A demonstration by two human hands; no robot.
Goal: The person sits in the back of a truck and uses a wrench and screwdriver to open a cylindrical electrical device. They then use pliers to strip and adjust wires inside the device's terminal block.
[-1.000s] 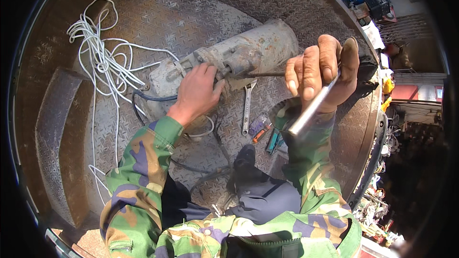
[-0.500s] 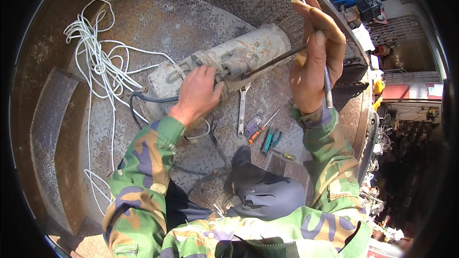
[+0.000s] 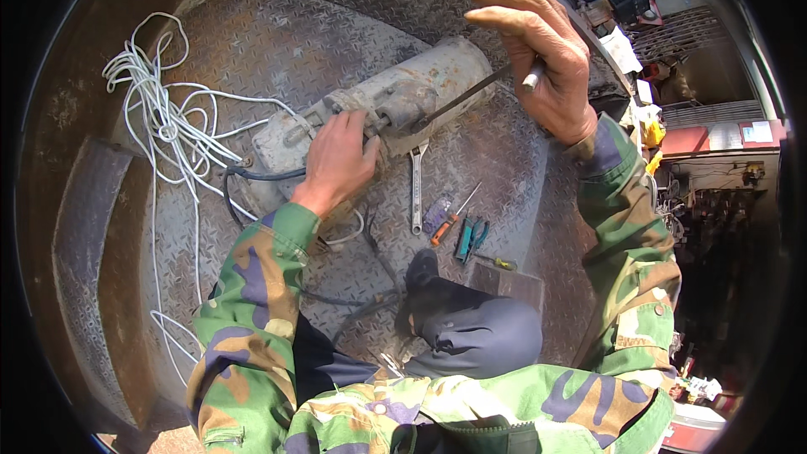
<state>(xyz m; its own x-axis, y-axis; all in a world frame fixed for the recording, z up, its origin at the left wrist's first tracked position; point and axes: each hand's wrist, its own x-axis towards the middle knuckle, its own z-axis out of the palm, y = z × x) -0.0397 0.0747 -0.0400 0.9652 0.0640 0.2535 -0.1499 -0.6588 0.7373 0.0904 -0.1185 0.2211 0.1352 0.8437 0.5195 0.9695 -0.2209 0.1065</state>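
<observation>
On the rusty checker-plate floor [image 3: 471,0], a grey cylindrical motor [image 3: 395,105] is lying tilted, its far end pointing up to the right. The left hand [image 3: 336,164] is pressing down on the motor's near left part, fingers close together and curled over the housing. The right hand [image 3: 538,59] is hovering at the far right, above the motor's far end; its fingers are half spread, with thumb and lower fingers pinching the pale handle end of a long thin rod [image 3: 466,97]. The rod is slanting down to the left, its tip meeting the motor near the middle of the body, just right of the left hand.

Just near of the motor an open-ended spanner [image 3: 416,189] is lying lengthwise, almost touching the housing. Right of it and nearer, an orange-handled screwdriver [image 3: 450,220] and teal-handled pliers [image 3: 469,237] are resting side by side. A white cord [image 3: 168,130] is sprawling in loose loops at the left, reaching the motor's left end, where a dark cable [image 3: 252,176] is also curving out. Bare plate is showing to the far left of the motor and right of the tools, up to the raised edge at the right.
</observation>
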